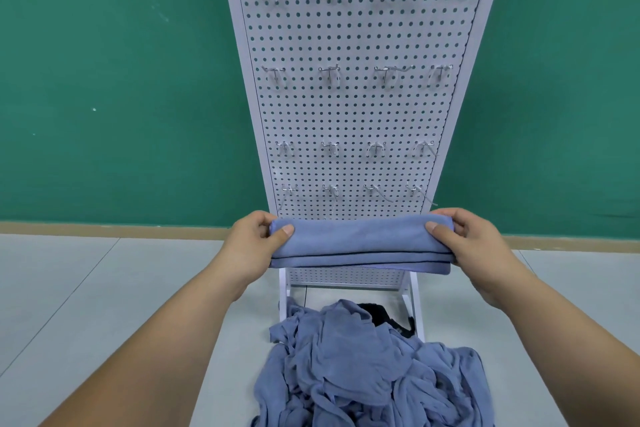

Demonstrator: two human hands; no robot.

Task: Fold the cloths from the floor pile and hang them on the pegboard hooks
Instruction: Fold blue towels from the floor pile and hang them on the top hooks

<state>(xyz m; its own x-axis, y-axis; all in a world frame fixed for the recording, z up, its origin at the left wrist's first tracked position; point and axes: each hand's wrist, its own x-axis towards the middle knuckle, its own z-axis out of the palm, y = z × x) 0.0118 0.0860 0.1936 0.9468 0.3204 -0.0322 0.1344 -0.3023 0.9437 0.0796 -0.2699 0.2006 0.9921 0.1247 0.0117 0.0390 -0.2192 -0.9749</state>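
A blue cloth (360, 243), folded into a long flat strip of several layers, is held level in the air in front of the white pegboard (356, 107). My left hand (254, 241) grips its left end, thumb on top. My right hand (471, 239) grips its right end the same way. Several rows of bare metal hooks (330, 73) stick out of the board; the lowest row (330, 190) is just above the cloth. Below my hands a crumpled pile of blue cloths (367, 367) lies on the floor at the board's foot.
A black cloth (384, 315) peeks out behind the pile. The pegboard's white stand legs (414, 302) straddle the pile's far edge. A green wall (121, 80) with a tan skirting runs behind, and pale grey floor (104, 295) lies left and right.
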